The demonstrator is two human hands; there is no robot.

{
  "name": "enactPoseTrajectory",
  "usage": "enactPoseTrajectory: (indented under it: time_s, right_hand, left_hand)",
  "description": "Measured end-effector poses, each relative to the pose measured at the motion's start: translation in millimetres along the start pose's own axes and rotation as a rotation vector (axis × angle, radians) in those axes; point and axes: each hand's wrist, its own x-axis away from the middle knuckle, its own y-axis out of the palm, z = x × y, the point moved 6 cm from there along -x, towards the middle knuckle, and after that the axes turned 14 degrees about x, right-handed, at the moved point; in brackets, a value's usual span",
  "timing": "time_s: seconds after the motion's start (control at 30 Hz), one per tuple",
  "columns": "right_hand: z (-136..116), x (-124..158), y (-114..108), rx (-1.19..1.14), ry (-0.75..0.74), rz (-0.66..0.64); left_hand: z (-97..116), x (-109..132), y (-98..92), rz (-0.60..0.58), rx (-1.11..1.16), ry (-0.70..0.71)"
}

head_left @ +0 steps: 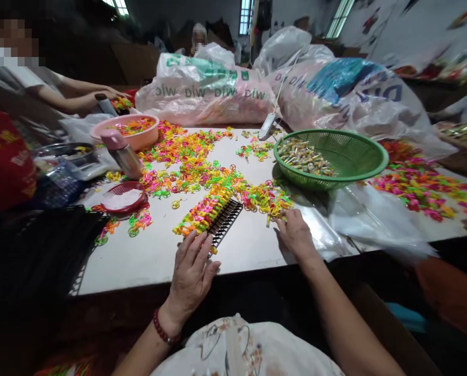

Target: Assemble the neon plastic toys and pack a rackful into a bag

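Note:
My left hand [192, 269] lies flat on the white table [139, 256], fingers stretched out and touching the near end of a black slotted rack [226, 222]. Rows of small bright plastic pieces [204, 211] in yellow, orange, pink and green fill the rack's left side. My right hand [295, 235] rests on the table to the right, fingertips pinched at the edge of a loose pile of the same coloured pieces [264, 198]. What, if anything, those fingers hold is too small to see.
A green mesh basket [370, 156] of wrapped sweets stands at right. A pink bowl [139, 138], a pink-capped bottle [121, 151] and a small red dish [123, 201] sit at left. Big plastic sacks [205, 94] line the back. Another person's arms [76, 96] work at far left.

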Motion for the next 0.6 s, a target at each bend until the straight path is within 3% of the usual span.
enactPoseTrajectory:
  time_s: [0.13,0.33,0.47,0.6]
  right_hand:
    - [28,-9,14,0.183,0.071,-0.087]
    - [18,-8,10,0.095,0.086,-0.071]
    - [-20,3,8,-0.201,0.050,-0.158]
    - [-87,22,23,-0.634,-0.007,-0.379]
  left_hand:
    - [-3,-3,12.5,0.040,-0.045,-0.029]
    - [-16,2,4.0,0.016,-0.021,-0.024]
    - [-22,5,-0.5,-0.033,0.054,-0.008]
    - [-24,6,-4.2,0.010,0.108,-0.019]
